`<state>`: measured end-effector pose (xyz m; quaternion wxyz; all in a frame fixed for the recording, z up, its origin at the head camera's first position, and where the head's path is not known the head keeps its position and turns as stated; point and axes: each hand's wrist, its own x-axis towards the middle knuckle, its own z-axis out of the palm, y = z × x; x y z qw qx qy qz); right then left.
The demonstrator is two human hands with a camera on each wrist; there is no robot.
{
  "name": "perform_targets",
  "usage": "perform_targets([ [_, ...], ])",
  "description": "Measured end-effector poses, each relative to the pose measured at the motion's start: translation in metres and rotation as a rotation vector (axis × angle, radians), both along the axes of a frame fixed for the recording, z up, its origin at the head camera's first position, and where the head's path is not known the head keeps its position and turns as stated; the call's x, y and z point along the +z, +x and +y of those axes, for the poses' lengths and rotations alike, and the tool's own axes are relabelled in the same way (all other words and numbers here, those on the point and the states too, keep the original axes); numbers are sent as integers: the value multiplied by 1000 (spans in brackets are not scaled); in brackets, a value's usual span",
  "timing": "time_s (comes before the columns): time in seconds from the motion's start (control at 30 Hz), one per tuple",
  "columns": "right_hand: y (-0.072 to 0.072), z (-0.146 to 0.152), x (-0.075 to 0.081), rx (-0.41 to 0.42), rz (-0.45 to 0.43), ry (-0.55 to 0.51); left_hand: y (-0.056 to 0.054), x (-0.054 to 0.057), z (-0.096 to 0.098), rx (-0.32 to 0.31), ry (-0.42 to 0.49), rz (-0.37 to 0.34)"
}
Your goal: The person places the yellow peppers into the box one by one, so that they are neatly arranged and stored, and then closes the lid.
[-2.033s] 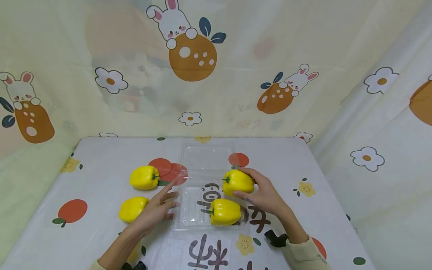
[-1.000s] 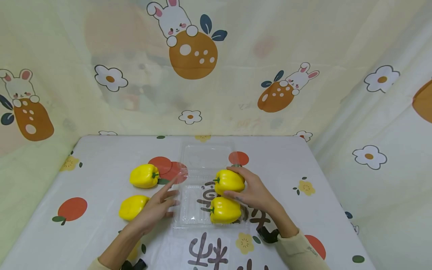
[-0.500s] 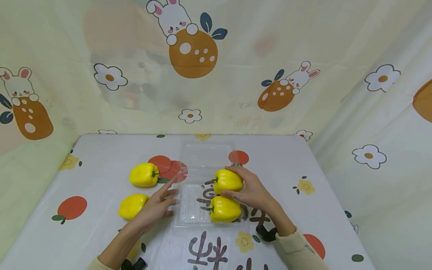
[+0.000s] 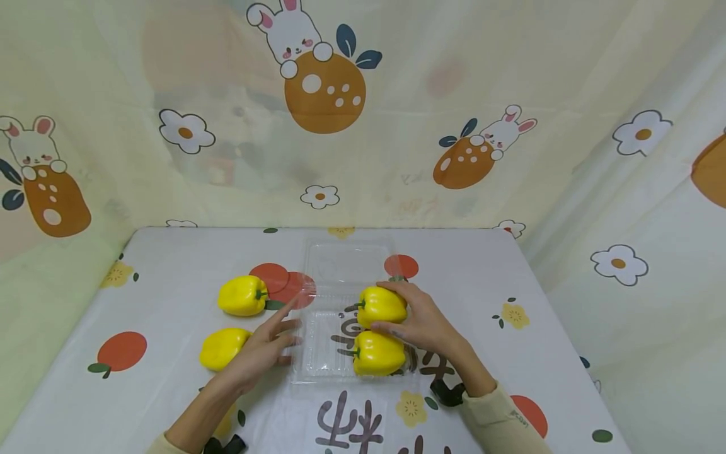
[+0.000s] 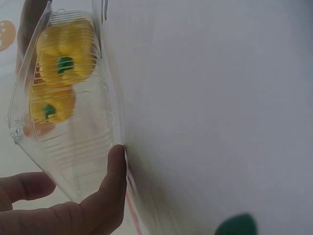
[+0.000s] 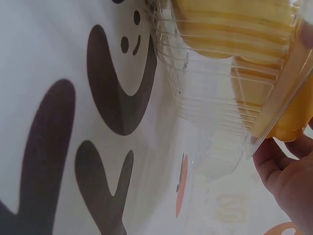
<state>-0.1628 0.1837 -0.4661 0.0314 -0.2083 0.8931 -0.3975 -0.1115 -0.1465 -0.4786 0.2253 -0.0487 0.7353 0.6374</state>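
Observation:
My right hand grips a yellow bell pepper over the back right part of a clear plastic clamshell box. Just in front of it, a second yellow bell pepper lies in the box, its green stem to the left. My left hand rests with extended fingers against the box's left side; the left wrist view shows a fingertip touching the clear wall. Through that ribbed wall both peppers are visible. The right wrist view has the box's ribbed side and part of my right hand.
Left of the box lie two more yellow bell peppers, one farther back and one nearer, partly covered by my left hand. The raised clear lid stands behind the box. A printed cloth covers the table.
My right hand has moved left and slightly inward with its bell pepper, bringing it behind the other one in the box. It has barely shifted in the last half second. My left hand stays put.

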Motion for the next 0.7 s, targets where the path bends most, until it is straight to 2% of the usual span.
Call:
perform_targets([
  [0.7, 0, 1, 0, 59, -29, 37, 0, 0, 0, -8, 0, -3],
])
